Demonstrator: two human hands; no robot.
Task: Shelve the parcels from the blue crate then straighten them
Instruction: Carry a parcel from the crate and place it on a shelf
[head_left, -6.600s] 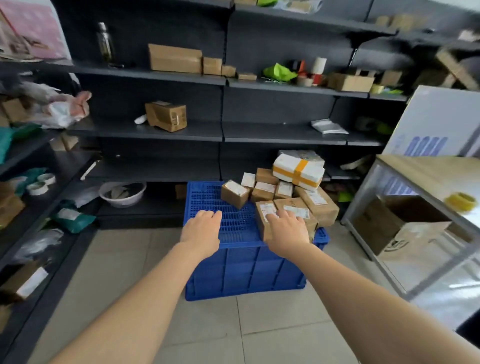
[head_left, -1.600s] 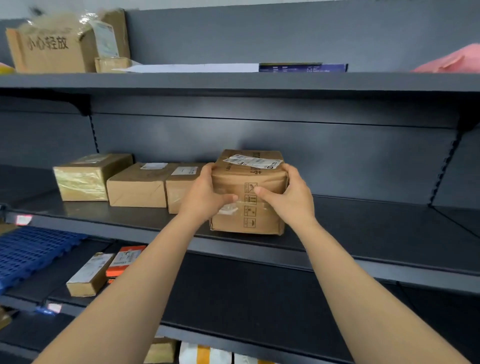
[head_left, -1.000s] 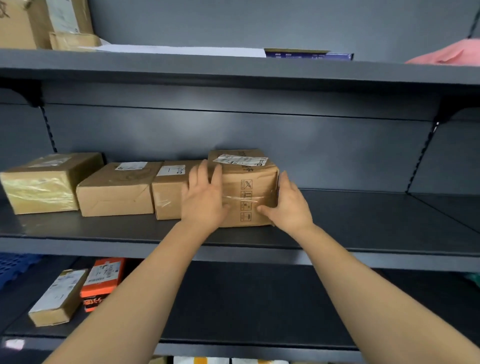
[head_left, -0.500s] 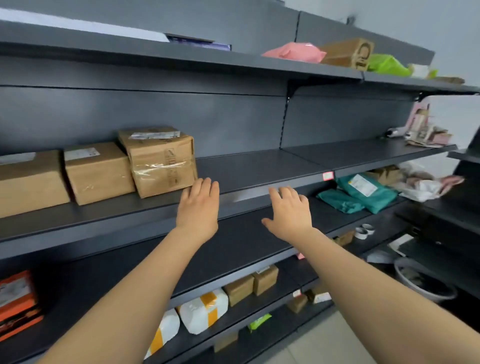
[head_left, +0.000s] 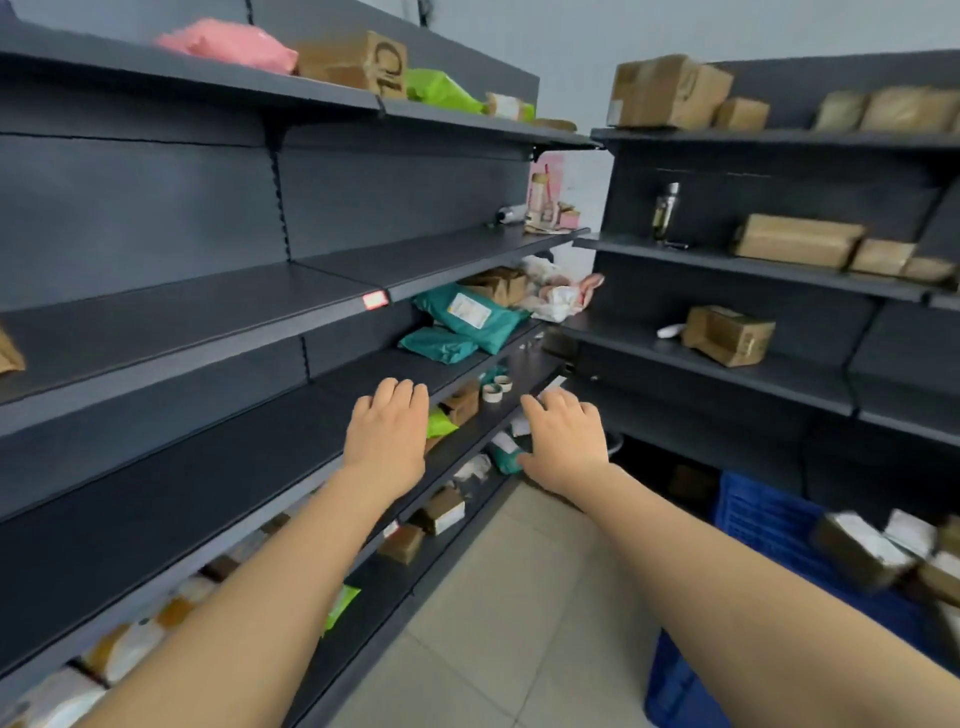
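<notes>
**Both hands free, crate waiting low on the right**

Both arms are out in front of the dark shelving, and neither hand carries anything. The left hand (head_left: 387, 436) is spread palm down, fingers loose and nearly straight, hovering before a shelf edge. The right hand (head_left: 563, 441) is beside it, also palm down with relaxed fingers and gripping nothing.

Down below and to the right of the right hand sits the blue crate (head_left: 763, 519), and the parcels (head_left: 857, 551) lie in a blurred cluster on its slatted blue top: brown boxes with white labels. How many, I cannot tell.

Far out to the left of the left hand, on the long shelf (head_left: 182, 322), only a corner of a brown parcel (head_left: 8, 356) shows at the frame edge.

Just above and beyond the hands, two teal mailers (head_left: 467, 322) lie overlapping on a shelf. Right between the hands, a little further back, sit tape rolls (head_left: 496, 389).

High above the left hand, the top shelf holds a pink bag (head_left: 228, 44), a cardboard box (head_left: 358, 62) and a green bag (head_left: 441, 88).

On the shelving beyond the right hand are a tilted carton (head_left: 727, 335) and, higher up, a bottle (head_left: 665, 210). Beneath the left forearm, the low shelf carries white-and-orange packets (head_left: 140, 639).
</notes>
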